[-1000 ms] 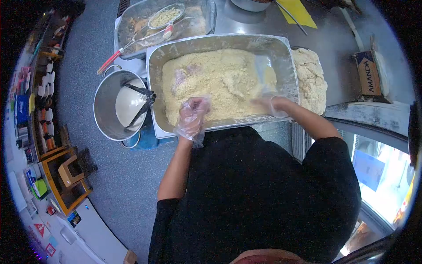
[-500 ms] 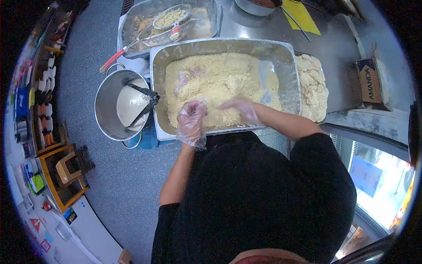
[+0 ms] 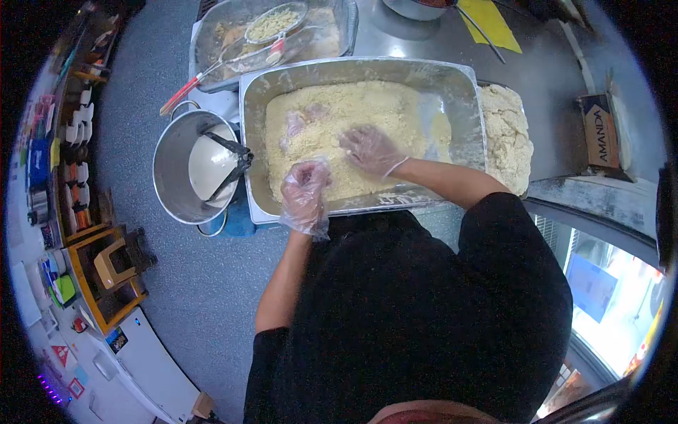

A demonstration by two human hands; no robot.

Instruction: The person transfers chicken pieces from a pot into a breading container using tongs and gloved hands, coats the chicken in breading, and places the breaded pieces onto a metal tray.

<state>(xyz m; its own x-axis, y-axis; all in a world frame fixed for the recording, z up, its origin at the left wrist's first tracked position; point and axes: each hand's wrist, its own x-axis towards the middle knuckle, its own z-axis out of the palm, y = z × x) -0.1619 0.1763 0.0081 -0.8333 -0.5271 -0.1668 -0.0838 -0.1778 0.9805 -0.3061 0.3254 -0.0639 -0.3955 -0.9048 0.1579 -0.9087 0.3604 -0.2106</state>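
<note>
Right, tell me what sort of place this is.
Probably a commercial kitchen: gloved hands work in a big steel pan of breading crumbs, beside a batter pot with tongs.

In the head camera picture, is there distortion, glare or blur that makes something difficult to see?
Head view: strong fisheye bending with dark rounded corners; the big metal tray curves; bright glare at lower right washes out detail; both gloved hands, left hand and right hand, look fairly sharp.

Left hand (image 3: 305, 189) curled; right hand (image 3: 369, 148) flat (both gloved).
</note>
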